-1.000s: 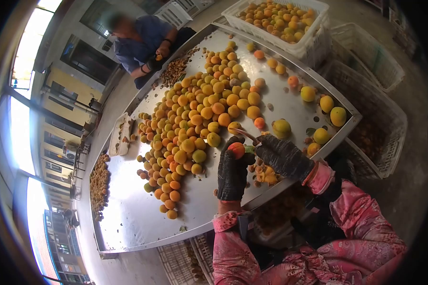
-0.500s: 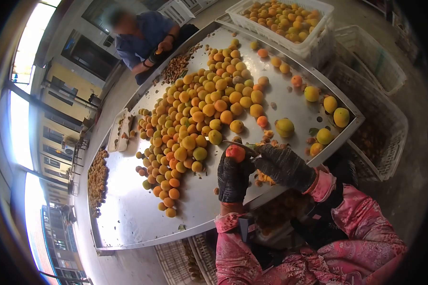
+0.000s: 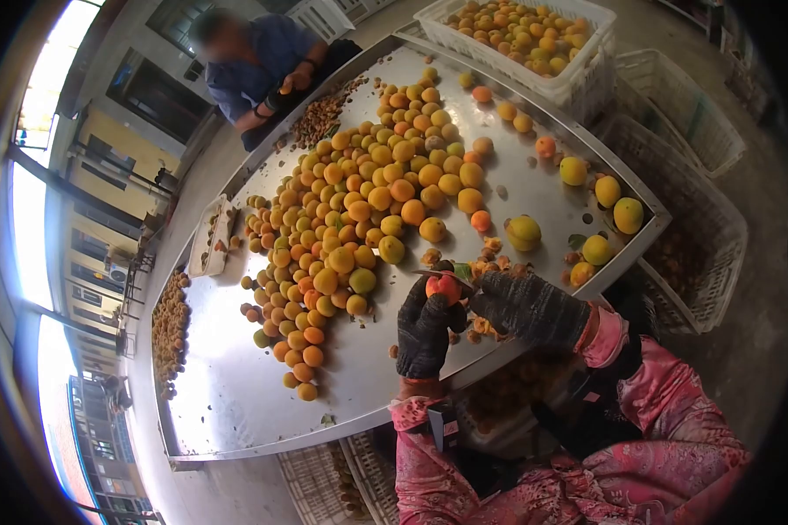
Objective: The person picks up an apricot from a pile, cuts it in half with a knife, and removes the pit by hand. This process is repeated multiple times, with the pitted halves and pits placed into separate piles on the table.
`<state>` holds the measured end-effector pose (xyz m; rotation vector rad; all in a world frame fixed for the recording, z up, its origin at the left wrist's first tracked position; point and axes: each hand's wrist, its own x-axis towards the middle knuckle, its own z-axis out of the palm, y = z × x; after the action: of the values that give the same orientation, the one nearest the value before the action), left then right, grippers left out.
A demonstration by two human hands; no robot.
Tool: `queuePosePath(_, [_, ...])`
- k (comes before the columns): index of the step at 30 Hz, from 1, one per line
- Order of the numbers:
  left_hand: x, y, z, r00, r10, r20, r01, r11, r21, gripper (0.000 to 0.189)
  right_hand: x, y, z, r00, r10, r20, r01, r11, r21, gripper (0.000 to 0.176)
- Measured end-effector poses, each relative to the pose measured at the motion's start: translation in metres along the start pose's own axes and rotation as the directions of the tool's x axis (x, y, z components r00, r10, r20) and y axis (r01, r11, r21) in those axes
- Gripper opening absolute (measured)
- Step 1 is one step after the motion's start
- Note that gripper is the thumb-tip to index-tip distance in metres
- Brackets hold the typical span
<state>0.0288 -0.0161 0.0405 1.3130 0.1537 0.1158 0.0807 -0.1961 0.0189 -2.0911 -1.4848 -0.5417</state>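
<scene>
Dark knit gloves cover both hands. My left hand (image 3: 424, 334) is closed around a red-orange apricot (image 3: 444, 288) near the table's front edge. In my right hand (image 3: 531, 306) is a small knife, its handle hidden by the fingers; the thin blade (image 3: 438, 274) lies across the top of the apricot. Apricot scraps and pits (image 3: 490, 262) lie on the metal just beyond my hands. A wide heap of yellow and orange apricots (image 3: 359, 201) spreads over the metal table (image 3: 245, 385).
A person (image 3: 258, 66) in a blue shirt works at the far side, beside a pile of pits (image 3: 320, 118). Brown pits (image 3: 171, 328) line the left edge near a white tray (image 3: 212, 245). A full apricot crate (image 3: 600, 66) stands at the back right, with more crates (image 3: 727, 262) below.
The apricot and my left hand have shifted slightly, and the knife blade now lies more across the fruit. The whole view has tilted a little. The far person's head and hands moved slightly.
</scene>
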Motion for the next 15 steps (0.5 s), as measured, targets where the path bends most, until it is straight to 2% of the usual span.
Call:
queuePosePath(1, [0.0, 0.001, 0.0, 0.999, -0.02, 0.029, 0.02, 1.0, 0.007, 0.048, 0.0, 0.003, 0.0, 0.998, -0.006, 0.07, 0.004, 1.0, 0.026, 0.041])
queuePosePath(2, [-0.001, 0.002, 0.0, 0.999, -0.019, 0.031, 0.019, 1.0, 0.004, 0.048, 0.001, 0.003, -0.003, 0.997, -0.006, 0.072, 0.004, 1.0, 0.024, 0.041])
queuePosePath(4, [-0.003, 0.006, 0.003, 0.998, -0.056, -0.031, 0.058, 0.996, 0.07, 0.041, 0.006, 0.001, -0.01, 0.999, 0.027, -0.019, -0.023, 0.985, 0.17, 0.042])
queuePosePath(5, [0.0, 0.0, 0.007, 0.998, -0.055, -0.03, 0.057, 0.996, 0.072, 0.041, 0.01, -0.004, -0.005, 0.999, 0.027, -0.02, -0.023, 0.985, 0.17, 0.042])
queuePosePath(6, [0.004, -0.005, 0.017, 0.98, 0.177, -0.087, -0.144, 0.944, 0.295, 0.038, 0.013, -0.014, 0.004, 0.967, 0.253, 0.008, -0.237, 0.892, 0.385, 0.041])
queuePosePath(7, [0.007, -0.008, 0.025, 0.91, 0.405, -0.087, -0.309, 0.804, 0.509, 0.037, 0.016, -0.023, 0.01, 0.887, 0.454, 0.086, -0.418, 0.708, 0.57, 0.04])
queuePosePath(8, [0.0, -0.007, 0.032, 0.929, 0.346, -0.13, -0.252, 0.851, 0.461, 0.035, 0.017, -0.029, 0.011, 0.887, 0.455, 0.084, -0.417, 0.709, 0.569, 0.04])
queuePosePath(9, [0.001, -0.008, 0.032, 0.929, 0.348, -0.128, -0.256, 0.852, 0.458, 0.035, 0.018, -0.034, 0.009, 0.875, 0.482, 0.041, -0.422, 0.717, 0.555, 0.041])
queuePosePath(10, [0.002, -0.01, 0.031, 0.966, 0.202, -0.162, -0.178, 0.972, 0.153, 0.034, 0.018, -0.035, 0.007, 0.861, 0.508, -0.002, -0.427, 0.726, 0.539, 0.043])
queuePosePath(11, [0.002, -0.011, 0.03, 0.988, 0.048, -0.146, -0.073, 0.983, -0.167, 0.033, 0.014, -0.03, 0.012, 0.861, 0.509, -0.001, -0.43, 0.728, 0.534, 0.043])
queuePosePath(12, [0.0, -0.008, 0.026, 0.988, 0.046, -0.147, -0.071, 0.983, -0.17, 0.033, 0.007, -0.021, 0.023, 0.927, 0.371, -0.049, -0.326, 0.865, 0.381, 0.045])
queuePosePath(13, [-0.002, 0.0, 0.019, 0.992, -0.032, -0.118, 0.033, 0.999, 0.002, 0.036, 0.006, -0.017, 0.024, 0.973, 0.219, -0.071, -0.2, 0.956, 0.214, 0.047])
queuePosePath(14, [-0.003, 0.006, 0.015, 0.988, -0.112, -0.103, 0.129, 0.976, 0.177, 0.041, 0.003, -0.015, 0.02, 0.973, 0.22, -0.071, -0.201, 0.956, 0.215, 0.047])
queuePosePath(15, [-0.004, 0.01, 0.016, 0.989, -0.111, -0.102, 0.128, 0.976, 0.178, 0.041, -0.001, -0.013, 0.016, 0.99, 0.122, -0.067, -0.118, 0.991, 0.057, 0.043])
